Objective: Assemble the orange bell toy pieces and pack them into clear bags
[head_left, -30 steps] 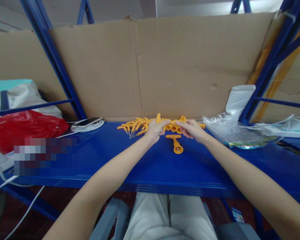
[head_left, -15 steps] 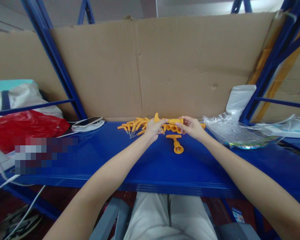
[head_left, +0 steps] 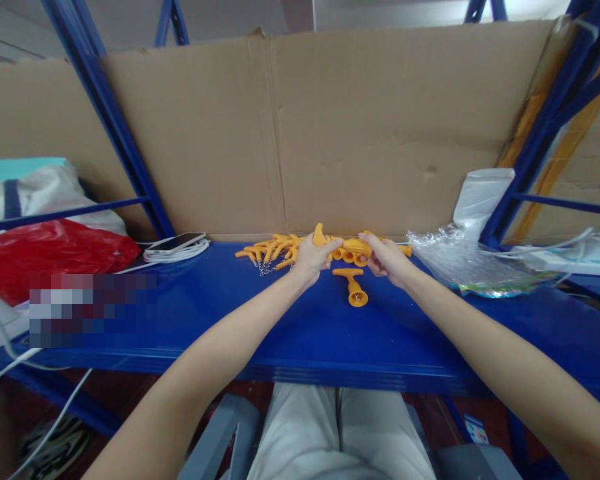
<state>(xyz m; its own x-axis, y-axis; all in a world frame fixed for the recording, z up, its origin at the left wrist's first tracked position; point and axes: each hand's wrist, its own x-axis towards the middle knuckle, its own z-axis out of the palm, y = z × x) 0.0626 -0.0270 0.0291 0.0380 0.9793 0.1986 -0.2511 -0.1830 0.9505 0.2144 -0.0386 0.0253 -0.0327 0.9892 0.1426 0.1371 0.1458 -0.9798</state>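
Both my hands meet over the back of a blue shelf [head_left: 300, 333]. My left hand [head_left: 312, 258] pinches an orange plastic piece [head_left: 319, 235] whose rounded end sticks up above my fingers. My right hand [head_left: 386, 259] is closed on an orange tube-shaped part [head_left: 355, 247] that runs across to the left hand. The two parts touch between my hands. Just in front lies a single orange T-handled piece with a flared end [head_left: 353, 287]. A heap of similar orange parts with small metal chains [head_left: 273, 251] lies left of my left hand.
A cardboard sheet [head_left: 330, 133] backs the shelf. A phone on a coiled white cable [head_left: 176, 247] lies at the left, beside a red bag [head_left: 50, 250]. Crumpled clear plastic bags [head_left: 460, 263] sit at the right. Blue rack posts [head_left: 115, 127] stand on both sides.
My right hand has closed further round the orange tube and pushed it towards the left hand's piece. The loose T-handled piece has not moved.
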